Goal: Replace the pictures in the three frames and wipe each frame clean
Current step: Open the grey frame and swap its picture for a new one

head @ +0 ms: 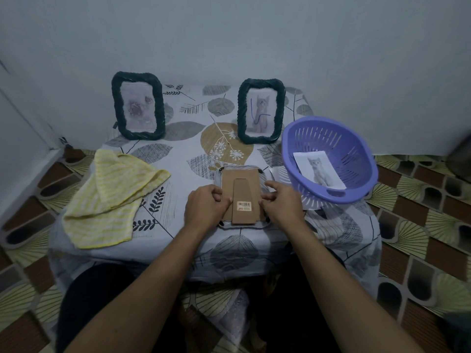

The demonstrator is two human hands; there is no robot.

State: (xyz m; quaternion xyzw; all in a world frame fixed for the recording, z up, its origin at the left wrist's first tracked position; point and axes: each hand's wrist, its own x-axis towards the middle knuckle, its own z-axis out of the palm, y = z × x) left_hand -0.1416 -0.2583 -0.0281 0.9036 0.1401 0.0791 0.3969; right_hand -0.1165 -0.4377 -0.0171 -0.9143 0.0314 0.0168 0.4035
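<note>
Head view: flat frame lies face down at near-centre of table, brown backing and stand up, barcode sticker near its near end. Left hand curls fingers over its left edge, thumb on the backing. Right hand pinches the right edge. Two dark frames stand at the back: left frame with flowers, right frame with a cat. Yellow cloth left. Purple basket right, cat print inside.
</note>
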